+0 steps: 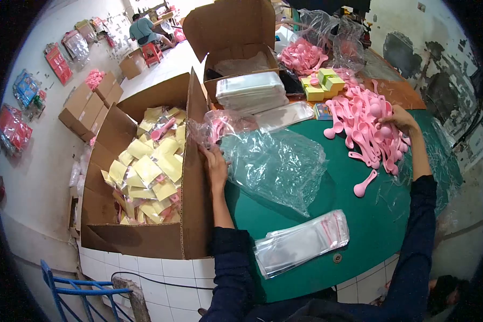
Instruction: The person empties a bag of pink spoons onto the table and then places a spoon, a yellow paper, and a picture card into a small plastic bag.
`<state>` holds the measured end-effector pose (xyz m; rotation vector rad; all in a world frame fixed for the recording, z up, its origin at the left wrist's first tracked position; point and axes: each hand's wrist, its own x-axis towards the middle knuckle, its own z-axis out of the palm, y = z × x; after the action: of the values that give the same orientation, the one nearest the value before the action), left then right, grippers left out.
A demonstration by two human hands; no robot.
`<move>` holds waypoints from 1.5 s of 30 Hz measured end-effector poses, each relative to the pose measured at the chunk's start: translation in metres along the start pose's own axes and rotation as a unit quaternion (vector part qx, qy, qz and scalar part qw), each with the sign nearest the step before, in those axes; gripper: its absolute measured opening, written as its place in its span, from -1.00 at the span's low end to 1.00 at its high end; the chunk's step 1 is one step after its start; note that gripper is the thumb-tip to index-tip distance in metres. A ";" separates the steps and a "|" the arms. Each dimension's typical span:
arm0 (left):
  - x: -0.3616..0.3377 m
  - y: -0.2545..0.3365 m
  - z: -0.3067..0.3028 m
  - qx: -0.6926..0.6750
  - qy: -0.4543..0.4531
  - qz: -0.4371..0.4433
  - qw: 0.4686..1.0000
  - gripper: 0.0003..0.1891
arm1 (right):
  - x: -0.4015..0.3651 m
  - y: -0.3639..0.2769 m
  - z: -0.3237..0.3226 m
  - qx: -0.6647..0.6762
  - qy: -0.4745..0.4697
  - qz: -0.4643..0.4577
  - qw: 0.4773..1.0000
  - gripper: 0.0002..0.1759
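My right hand (403, 120) rests at the right side of a heap of pink measuring spoons (359, 121), its fingers curled down onto one of them. A single pink spoon (365, 183) lies apart on the green table (306, 188). My left hand (214, 163) is beside the wall of a cardboard box (196, 198), fingers stretched out near a crumpled clear plastic bag (276, 161). Inside the box are many small clear packets with pale yellow cards (147, 170), and a pink spoon (162, 129) lies on top of them.
Flat clear bags (303, 241) lie at the table's near edge. Behind are a stack of clear bags (252, 91), an open carton (233, 32), yellow boxes (324, 85) and more bagged pink spoons (301, 56). A person (145, 31) sits far back. A blue metal frame (86, 290) stands lower left.
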<state>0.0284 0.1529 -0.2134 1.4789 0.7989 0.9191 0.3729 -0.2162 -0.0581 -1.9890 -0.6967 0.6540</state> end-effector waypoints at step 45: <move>0.004 -0.001 -0.003 0.078 0.002 0.074 0.994 -0.31 | -0.022 -0.107 0.189 -0.099 -0.687 -0.305 0.652 -0.56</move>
<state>0.0273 0.1578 -0.2142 1.6909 0.7870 0.9879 0.2064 -0.0765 -0.0467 -0.8894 -2.2601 1.6546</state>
